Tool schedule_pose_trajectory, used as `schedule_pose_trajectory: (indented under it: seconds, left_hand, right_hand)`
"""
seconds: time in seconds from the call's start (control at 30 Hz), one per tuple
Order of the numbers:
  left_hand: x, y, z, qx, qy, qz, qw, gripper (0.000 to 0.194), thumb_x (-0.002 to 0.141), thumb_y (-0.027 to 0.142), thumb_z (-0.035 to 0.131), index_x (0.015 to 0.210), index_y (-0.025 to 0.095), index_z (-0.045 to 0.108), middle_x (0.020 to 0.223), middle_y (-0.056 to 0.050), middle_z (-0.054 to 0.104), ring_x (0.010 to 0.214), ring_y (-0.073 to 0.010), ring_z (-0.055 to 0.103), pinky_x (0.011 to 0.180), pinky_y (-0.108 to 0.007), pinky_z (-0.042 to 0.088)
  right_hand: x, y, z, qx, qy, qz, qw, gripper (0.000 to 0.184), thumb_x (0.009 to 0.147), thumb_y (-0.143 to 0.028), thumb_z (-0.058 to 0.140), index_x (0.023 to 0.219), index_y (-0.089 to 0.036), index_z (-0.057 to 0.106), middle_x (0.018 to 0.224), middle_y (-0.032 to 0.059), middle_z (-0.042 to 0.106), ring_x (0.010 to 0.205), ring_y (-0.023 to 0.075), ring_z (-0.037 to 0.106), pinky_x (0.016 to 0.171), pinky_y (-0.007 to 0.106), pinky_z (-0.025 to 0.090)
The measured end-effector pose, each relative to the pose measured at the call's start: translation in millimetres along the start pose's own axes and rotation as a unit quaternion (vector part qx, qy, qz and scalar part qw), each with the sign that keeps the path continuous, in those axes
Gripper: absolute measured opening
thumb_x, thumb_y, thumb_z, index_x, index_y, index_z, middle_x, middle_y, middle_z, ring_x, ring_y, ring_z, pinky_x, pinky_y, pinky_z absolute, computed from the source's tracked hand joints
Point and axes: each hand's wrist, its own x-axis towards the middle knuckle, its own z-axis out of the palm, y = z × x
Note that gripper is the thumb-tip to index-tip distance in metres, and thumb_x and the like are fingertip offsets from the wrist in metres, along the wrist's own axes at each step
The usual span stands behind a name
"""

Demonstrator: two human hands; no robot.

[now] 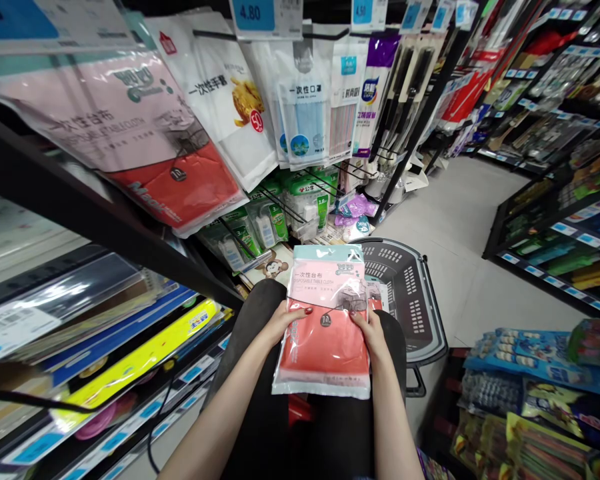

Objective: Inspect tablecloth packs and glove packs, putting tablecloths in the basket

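Note:
Between my two hands, above my knees, is a pack of disposable table cloth in clear plastic, pink on top and red below. My left hand grips its left edge, thumb on the front and fingers hidden behind. On the right edge, my right hand pinches it the same way. Just beyond the pack, a dark shopping basket rests on the floor. Part of another pack shows behind the held one, by the basket. A matching table cloth pack hangs on the rack at the upper left.
Glove packs, mask packs and green-labelled socket packs hang on hooks ahead. Long shelves run close on my left. Snack packs lie low on the right. Grey floor runs along the aisle.

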Motion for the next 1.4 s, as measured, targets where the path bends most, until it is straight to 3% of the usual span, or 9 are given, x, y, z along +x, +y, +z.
schedule_pose_trajectory:
  seconds: [0.93, 1.4]
  left_hand:
    - [-0.8, 1.3, 1.2, 0.0, -0.001, 0.005, 1.0, 0.041, 0.059, 0.023, 0.07, 0.098, 0.01, 0.063, 0.081, -0.009, 0.07, 0.07, -0.0233, 0.064, 0.068, -0.033, 0.048]
    - [-0.7, 0.4, 0.7, 0.007, -0.004, 0.006, 1.0, 0.043, 0.059, 0.024, 0.07, 0.099, 0.01, 0.063, 0.083, -0.01, 0.069, 0.072, -0.0241, 0.064, 0.07, -0.034, 0.047]
  right_hand:
    - [-5.2, -11.3, 3.6, -0.006, -0.011, -0.004, 1.0, 0.031, 0.068, -0.037, 0.06, 0.092, -0.017, 0.063, 0.086, 0.0051, 0.066, 0.082, 0.0236, 0.057, 0.074, 0.033, 0.043]
    - [-4.8, -9.3, 3.1, -0.012, 0.0, -0.004, 1.0, 0.024, 0.067, -0.036, 0.061, 0.083, -0.017, 0.063, 0.079, 0.0034, 0.066, 0.076, 0.0209, 0.057, 0.074, 0.032, 0.042]
